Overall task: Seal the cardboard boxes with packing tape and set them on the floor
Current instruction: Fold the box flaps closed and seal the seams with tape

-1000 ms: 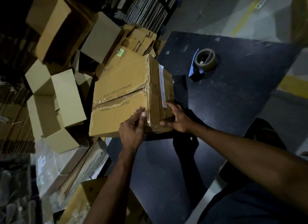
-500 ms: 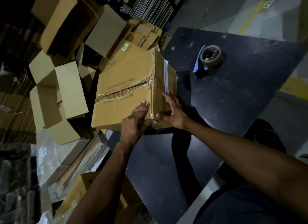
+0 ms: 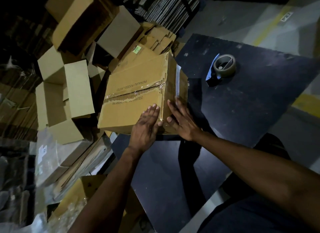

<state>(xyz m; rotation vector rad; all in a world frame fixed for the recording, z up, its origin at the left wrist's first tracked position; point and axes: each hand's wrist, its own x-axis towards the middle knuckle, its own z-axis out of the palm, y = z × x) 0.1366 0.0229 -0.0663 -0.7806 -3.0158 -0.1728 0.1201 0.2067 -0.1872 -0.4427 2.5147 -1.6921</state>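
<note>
**Flat palms on a taped box at the table edge**

Taped cardboard box (image 3: 135,97) tipped at the left edge of the black table (image 3: 251,102), most of it overhanging the heap of empty cartons (image 3: 64,94) on the floor. Left hand (image 3: 147,127) laid flat on the upper face, fingers straight and together, thumb over the taped corner; likely smoothing the tape down there. Right hand (image 3: 181,120) spread flat against the side face, beside the white label (image 3: 177,82), apparently bracing the box against sliding. Nothing pinched or gripped by either hand. Centre seam already taped. Tape dispenser (image 3: 221,69) parked well apart on the table, presumably finished with for this box. Probably close to being lowered to the floor.
</note>
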